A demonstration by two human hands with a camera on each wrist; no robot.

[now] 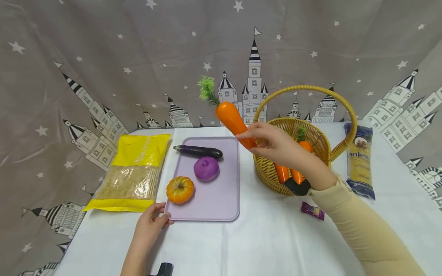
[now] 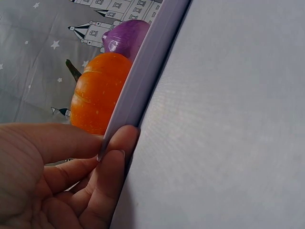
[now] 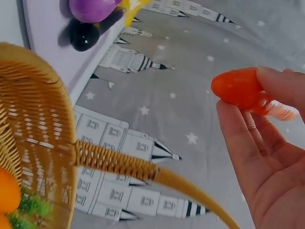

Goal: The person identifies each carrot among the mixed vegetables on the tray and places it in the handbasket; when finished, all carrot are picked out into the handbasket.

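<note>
My right hand (image 1: 272, 142) pinches an orange carrot (image 1: 232, 118) near its narrow end, its green leafy top pointing up and left, in the air between tray and basket. In the right wrist view the carrot's tip (image 3: 233, 87) shows between thumb and fingers. My left hand (image 1: 152, 222) pinches the near left corner of a lilac tray (image 1: 217, 199), thumb above the rim and fingers below, as the left wrist view shows. On the tray lie an eggplant (image 1: 198, 151), a purple onion-like vegetable (image 1: 206, 168) and a small orange pumpkin (image 1: 180, 190).
A wicker basket (image 1: 266, 178) with a tall handle stands right of the tray, holding more carrots (image 1: 282, 173). A yellow bag of dry food (image 1: 134, 172) lies at left, a blue-ended pasta pack (image 1: 360, 161) at right. A small purple packet (image 1: 312, 211) lies before the basket.
</note>
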